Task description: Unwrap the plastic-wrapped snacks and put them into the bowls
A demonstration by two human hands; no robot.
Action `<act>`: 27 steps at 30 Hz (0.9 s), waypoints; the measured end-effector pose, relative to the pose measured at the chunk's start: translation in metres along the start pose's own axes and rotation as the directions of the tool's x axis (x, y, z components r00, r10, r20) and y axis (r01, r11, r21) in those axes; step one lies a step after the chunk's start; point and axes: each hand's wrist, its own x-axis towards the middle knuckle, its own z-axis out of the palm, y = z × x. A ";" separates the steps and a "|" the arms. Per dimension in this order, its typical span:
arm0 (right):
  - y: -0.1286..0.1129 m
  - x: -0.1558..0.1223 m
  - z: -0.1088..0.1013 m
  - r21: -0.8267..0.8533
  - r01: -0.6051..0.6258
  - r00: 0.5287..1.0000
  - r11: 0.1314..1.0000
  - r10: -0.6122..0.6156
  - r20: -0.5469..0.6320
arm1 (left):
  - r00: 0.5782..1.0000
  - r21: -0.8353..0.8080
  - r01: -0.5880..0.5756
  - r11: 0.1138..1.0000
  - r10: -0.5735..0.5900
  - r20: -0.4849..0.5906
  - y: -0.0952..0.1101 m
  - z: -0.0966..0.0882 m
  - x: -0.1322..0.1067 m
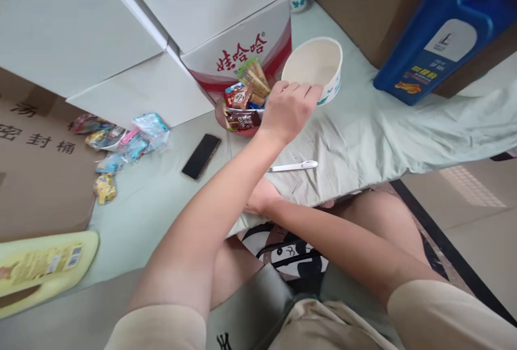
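My arms are crossed, the left forearm lying over the right. My left hand (290,109) is closed on the near rim of a white paper bowl (333,83) with a blue-green print, whose visible inside is bare. Beside that hand, partly hidden by it, sits a red bowl (244,132) of wrapped snacks (242,97). My right hand (263,196) rests at the table's front edge; its fingers are hidden behind my left forearm. Just beyond it lies a white pen-like stick (297,166), one end covered by my left arm.
A black phone (201,156) and several small wrapped packets (139,137) lie to the left. White boxes (226,0) stand at the back. A blue bottle (428,43) and brown carton (343,0) stand right; a yellow bottle (48,269) lies at the left edge.
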 end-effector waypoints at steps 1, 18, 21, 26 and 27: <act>0.001 0.001 -0.003 0.000 0.005 1.000 1.000 -0.005 -0.002 | 1.000 -0.013 -0.011 1.000 0.012 0.022 0.004 0.015 0.010; -0.007 -0.007 -0.002 -0.100 -0.018 0.998 0.995 0.023 0.051 | 0.829 0.322 0.463 0.826 -0.532 0.172 -0.155 -0.090 -0.245; -0.009 -0.008 0.002 -0.156 0.000 0.999 0.988 0.006 0.037 | 0.666 0.371 0.669 0.644 -0.741 0.085 -0.198 -0.113 -0.305; -0.008 -0.010 0.008 -0.212 0.045 0.998 0.976 -0.051 -0.026 | 0.465 0.321 0.845 0.428 -0.884 -0.046 -0.253 -0.135 -0.338; -0.008 -0.010 0.009 -0.216 0.054 0.997 0.975 -0.063 -0.034 | 0.448 0.300 0.860 0.412 -0.892 -0.060 -0.262 -0.137 -0.335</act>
